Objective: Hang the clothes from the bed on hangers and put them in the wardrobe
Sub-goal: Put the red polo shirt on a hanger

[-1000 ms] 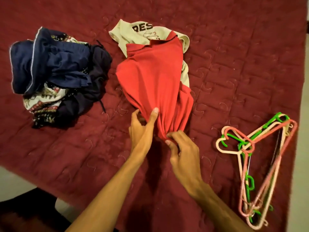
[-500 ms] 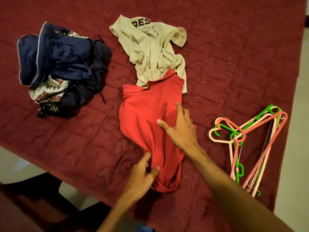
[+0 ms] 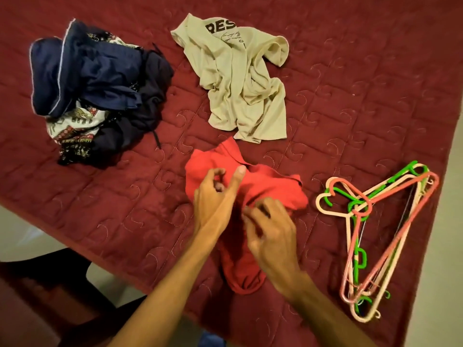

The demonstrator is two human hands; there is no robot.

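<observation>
Red collared shirt (image 3: pixel 270 186): it lies crumpled on the maroon quilted bedcover (image 3: pixel 125 209), near the bed's front edge, with its lower end pointing towards you.

Your left hand (image 3: pixel 215 199): it is over the shirt's left part, fingers curled inward, thumb stretched out towards the collar. Whether it pinches cloth cannot be told.

Your right hand (image 3: pixel 273 236): it is over the shirt's middle, fingers bent down to the fabric. The hand is blurred, so its hold cannot be told.

Beige printed T-shirt (image 3: pixel 240 83): it lies rumpled just beyond the red shirt, apart from it.

Pile of navy and patterned clothes (image 3: pixel 100 91): it sits at far left, well apart from your hands.

Plastic hangers (image 3: pixel 363 206): pink, cream and green ones lie bunched flat to the right of the shirt, near the bed's right edge.
</observation>
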